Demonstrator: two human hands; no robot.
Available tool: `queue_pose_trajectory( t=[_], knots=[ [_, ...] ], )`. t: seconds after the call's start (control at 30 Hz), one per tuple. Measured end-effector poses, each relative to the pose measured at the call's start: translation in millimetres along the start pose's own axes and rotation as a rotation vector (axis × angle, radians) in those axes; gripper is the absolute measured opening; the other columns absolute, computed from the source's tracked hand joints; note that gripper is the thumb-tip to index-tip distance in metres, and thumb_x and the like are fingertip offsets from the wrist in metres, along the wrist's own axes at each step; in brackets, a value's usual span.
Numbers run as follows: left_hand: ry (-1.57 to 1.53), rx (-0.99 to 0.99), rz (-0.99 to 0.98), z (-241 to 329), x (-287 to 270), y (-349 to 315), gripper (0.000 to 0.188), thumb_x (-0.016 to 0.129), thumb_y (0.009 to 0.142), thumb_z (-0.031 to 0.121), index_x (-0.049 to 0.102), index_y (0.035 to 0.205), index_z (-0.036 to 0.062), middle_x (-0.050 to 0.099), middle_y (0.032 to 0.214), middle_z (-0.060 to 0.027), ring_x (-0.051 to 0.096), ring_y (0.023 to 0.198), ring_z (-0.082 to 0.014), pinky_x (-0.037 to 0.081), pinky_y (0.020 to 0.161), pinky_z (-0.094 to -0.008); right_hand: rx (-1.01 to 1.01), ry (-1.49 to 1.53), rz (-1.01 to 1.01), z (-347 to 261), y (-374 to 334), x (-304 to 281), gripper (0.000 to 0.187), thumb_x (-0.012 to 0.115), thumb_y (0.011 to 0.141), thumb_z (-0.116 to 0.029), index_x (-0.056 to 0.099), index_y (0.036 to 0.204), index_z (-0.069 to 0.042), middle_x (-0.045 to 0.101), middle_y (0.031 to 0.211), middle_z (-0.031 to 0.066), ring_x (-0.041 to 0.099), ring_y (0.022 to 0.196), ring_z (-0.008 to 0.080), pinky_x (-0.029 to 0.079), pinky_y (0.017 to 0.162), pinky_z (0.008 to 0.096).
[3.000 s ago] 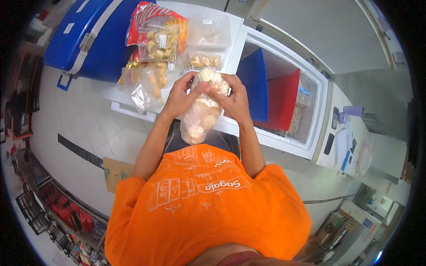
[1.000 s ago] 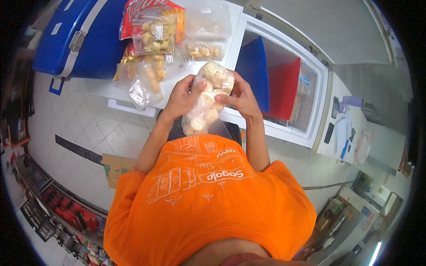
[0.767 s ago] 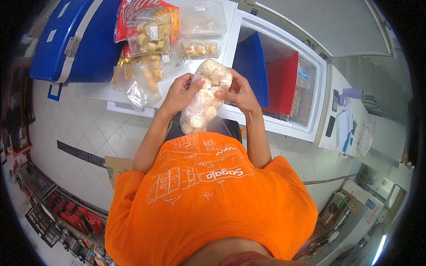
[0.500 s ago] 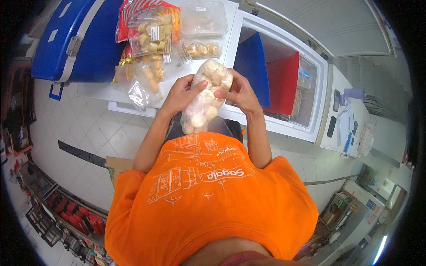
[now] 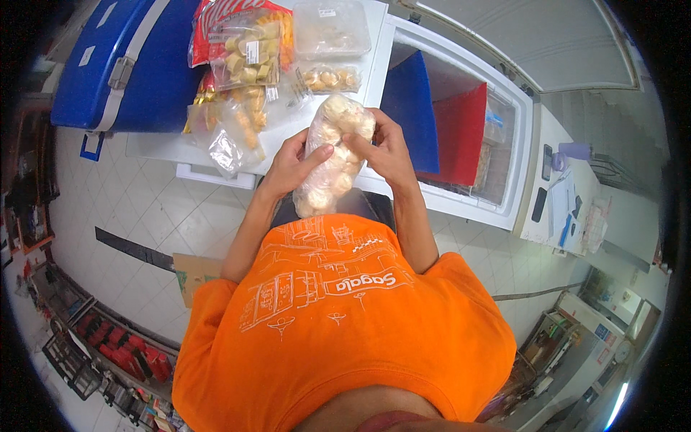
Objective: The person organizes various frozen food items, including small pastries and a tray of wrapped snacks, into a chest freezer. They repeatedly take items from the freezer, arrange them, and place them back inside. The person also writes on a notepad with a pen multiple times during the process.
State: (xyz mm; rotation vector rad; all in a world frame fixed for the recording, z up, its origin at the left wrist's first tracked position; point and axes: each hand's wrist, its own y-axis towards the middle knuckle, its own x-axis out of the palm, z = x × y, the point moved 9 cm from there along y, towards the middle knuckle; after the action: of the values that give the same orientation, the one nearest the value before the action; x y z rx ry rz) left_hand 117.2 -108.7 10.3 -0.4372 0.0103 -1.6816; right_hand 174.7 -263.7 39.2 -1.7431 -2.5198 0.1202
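Between my two hands is a clear plastic bag of pale round balls (image 5: 332, 162), held lengthwise in front of my chest. My left hand (image 5: 296, 162) grips its left side, thumb lying across the plastic. On the other side, my right hand (image 5: 385, 150) is closed round the upper right part, its thumb pressed into the bag. The fingers under the bag are hidden. Just beyond it on the white freezer top lies a small pack of round brownish pieces (image 5: 330, 78).
Left of the hands are a bag of light green chunks (image 5: 248, 59), a red packet (image 5: 216, 21) and a blue cooler box (image 5: 119, 68). A clear lidded container (image 5: 331, 30) stands farther back. At right, the open freezer (image 5: 497, 144) holds blue (image 5: 414, 108) and red dividers (image 5: 461, 129).
My right thumb has moved up and left a little on the bag. The bag has shifted slightly in my hands, which still hold it at the same spot.
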Motion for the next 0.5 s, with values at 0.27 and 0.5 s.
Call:
queue_pose_trajectory(
  t=[0.27,0.5],
  knots=[
    [-0.211,-0.128,-0.011,-33,-29,-7,0.046,0.072,0.102,0.026,0.061,0.134,-0.0053,0.072,0.117,-0.0078,0.069,0.101,-0.0119,0.057,0.086,-0.0284,-0.052,-0.232,-0.016,-9,13,21,0.044,0.081,0.083,-0.017,0.067,0.121,0.001,0.075,0.102,0.0112,0.070,0.090,0.0159,0.055,0.081,0.0323],
    [0.013,-0.038,-0.076,-7,-26,-14,0.050,0.079,0.096,0.025,0.062,0.132,-0.0053,0.072,0.117,-0.0095,0.070,0.101,-0.0141,0.058,0.086,-0.0294,0.016,-0.054,-0.097,-2,18,31,0.044,0.081,0.083,-0.015,0.067,0.121,0.002,0.074,0.105,0.0103,0.070,0.095,0.0168,0.056,0.087,0.0328]
  ],
)
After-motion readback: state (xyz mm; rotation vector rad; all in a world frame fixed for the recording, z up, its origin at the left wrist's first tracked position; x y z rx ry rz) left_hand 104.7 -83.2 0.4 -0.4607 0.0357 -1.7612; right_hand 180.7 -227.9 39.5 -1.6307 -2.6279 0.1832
